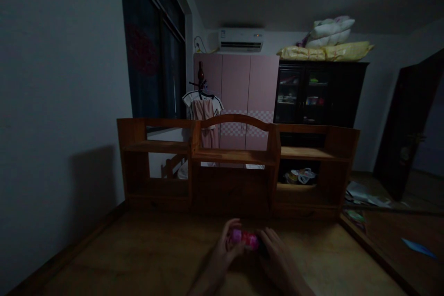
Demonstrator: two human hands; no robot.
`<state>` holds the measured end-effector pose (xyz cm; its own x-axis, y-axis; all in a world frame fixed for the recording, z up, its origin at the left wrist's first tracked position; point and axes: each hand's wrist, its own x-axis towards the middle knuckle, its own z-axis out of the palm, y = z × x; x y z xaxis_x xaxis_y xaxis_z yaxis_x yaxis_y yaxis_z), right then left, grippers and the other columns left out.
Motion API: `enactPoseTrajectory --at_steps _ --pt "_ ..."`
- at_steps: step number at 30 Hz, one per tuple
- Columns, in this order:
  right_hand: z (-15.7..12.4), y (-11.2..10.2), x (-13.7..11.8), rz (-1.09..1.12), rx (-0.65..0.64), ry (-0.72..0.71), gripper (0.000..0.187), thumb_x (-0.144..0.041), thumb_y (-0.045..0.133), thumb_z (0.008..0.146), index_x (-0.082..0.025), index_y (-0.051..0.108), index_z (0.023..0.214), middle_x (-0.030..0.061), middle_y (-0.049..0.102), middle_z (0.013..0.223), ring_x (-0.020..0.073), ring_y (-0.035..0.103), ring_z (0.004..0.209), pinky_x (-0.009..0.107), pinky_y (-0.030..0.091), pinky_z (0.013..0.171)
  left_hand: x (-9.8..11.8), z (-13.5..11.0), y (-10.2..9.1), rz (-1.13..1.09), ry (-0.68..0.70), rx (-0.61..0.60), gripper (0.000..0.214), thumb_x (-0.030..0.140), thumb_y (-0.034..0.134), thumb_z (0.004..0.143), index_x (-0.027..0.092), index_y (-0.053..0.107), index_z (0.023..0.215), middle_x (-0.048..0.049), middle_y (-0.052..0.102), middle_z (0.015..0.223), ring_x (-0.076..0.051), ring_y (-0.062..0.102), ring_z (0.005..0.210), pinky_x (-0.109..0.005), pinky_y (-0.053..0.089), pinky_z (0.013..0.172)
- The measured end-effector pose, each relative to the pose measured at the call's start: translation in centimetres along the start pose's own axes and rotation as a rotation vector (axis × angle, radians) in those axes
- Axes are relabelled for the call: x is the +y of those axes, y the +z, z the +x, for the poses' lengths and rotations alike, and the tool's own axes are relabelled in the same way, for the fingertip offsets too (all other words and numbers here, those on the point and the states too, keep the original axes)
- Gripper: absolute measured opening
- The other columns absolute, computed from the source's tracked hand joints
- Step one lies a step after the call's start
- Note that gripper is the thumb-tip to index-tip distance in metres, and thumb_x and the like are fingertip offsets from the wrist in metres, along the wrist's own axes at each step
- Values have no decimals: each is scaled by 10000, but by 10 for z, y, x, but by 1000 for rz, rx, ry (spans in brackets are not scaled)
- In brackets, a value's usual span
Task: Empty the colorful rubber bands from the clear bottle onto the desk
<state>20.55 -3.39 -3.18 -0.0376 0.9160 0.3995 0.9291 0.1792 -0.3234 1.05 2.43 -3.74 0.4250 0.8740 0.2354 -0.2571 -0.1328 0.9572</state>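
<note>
Low in the middle of the head view, my left hand (225, 246) curls around a small pink and red object (245, 238), its thumb in front and fingers behind. The object is glossy and roughly cylindrical; dim light and blur hide its kind. At its right end, my right hand (275, 252) is closed with bent fingers over a small dark thing (262, 246). Whether that dark thing is part of the pink object, I cannot tell. Both hands are just above a wooden bed board or tabletop (145, 254).
A wooden shelf unit (234, 155) spans the board's far edge. White wall (69, 78) borders the left. Beyond stand a clothes rack with a shirt (187, 98), a pink wardrobe (236, 81) and a dark cabinet (342, 95). A blue sheet (419, 247) lies at the right.
</note>
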Motion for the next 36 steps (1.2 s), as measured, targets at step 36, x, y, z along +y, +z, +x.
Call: enactPoseTrajectory --at_steps 36 --pt "-3 -5 4 -90 173 -140 488 -86 572 792 -223 560 1260 103 574 1164 266 495 1051 386 420 906 3 2 2 84 -89 -14 539 414 809 614 152 585 1028 -72 661 934 -174 634 732 -247 528 561"
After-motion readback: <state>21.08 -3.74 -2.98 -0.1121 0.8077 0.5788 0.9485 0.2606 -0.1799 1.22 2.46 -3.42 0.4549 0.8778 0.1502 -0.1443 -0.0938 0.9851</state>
